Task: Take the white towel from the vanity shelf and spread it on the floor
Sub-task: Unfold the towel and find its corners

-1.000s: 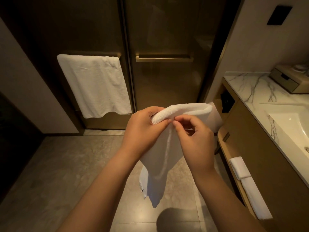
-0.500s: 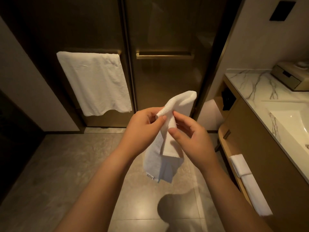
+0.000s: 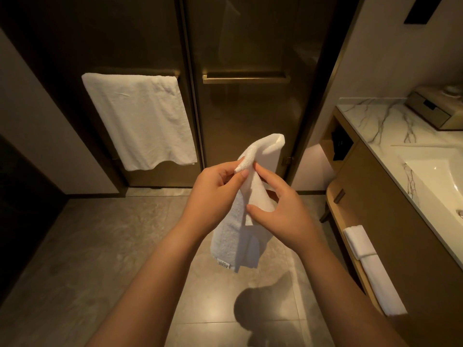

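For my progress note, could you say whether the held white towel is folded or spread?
Folded: the white towel hangs in doubled layers from the left hand and right hand, above the floor.

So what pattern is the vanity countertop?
White marble vanity countertop with dark branching veins, clearest in the head view.

Dim, warm-lit bathroom. Grey stone-look floor tiles fill the lower frame. Two dark tinted glass doors stand at top centre. The right door has a brass bar handle; a hanging towel drapes the left. At right, a marble bench carries a white basin and a wooden box.
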`<state>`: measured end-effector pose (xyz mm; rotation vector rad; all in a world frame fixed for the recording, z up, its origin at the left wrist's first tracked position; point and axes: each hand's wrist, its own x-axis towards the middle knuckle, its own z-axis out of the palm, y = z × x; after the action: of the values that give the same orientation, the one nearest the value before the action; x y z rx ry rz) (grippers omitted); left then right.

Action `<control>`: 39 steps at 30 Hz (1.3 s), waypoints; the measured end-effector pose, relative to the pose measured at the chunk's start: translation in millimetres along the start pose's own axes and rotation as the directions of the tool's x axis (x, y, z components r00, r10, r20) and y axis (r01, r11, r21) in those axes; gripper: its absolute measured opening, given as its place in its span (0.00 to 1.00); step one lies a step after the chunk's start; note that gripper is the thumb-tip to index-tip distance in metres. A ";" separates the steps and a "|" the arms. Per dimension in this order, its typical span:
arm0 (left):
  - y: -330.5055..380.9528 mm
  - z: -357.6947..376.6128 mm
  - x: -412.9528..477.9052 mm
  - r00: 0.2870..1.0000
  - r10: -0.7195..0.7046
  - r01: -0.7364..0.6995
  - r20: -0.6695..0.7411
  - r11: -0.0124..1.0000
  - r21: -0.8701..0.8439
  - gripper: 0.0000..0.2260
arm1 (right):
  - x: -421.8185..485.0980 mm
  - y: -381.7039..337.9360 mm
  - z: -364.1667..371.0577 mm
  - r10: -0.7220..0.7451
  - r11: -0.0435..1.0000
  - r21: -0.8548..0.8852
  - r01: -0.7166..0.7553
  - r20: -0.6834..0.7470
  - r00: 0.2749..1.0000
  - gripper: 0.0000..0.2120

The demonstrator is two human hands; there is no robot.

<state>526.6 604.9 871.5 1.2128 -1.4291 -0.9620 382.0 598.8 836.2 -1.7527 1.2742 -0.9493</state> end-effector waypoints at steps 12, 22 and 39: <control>-1.2 4.1 -5.8 0.999 -0.007 0.005 -0.048 1.000 -0.025 0.08 | -1.1 8.5 9.2 -0.015 0.998 -0.054 0.013 -0.036 0.999 0.37; -12.3 -6.6 -5.4 0.987 -0.038 0.054 -0.154 0.993 0.104 0.09 | 1.0 9.9 -5.2 0.011 0.993 -0.118 -0.011 0.003 1.000 0.20; -17.2 -19.1 -8.2 0.931 0.083 0.013 -0.356 0.966 0.260 0.07 | -16.5 36.9 -53.6 0.061 0.923 -0.329 -0.199 -0.387 0.920 0.15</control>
<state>548.8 610.3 857.2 1.4647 -1.2945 -0.4965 315.9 598.8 824.6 -1.7797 1.8921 -1.0498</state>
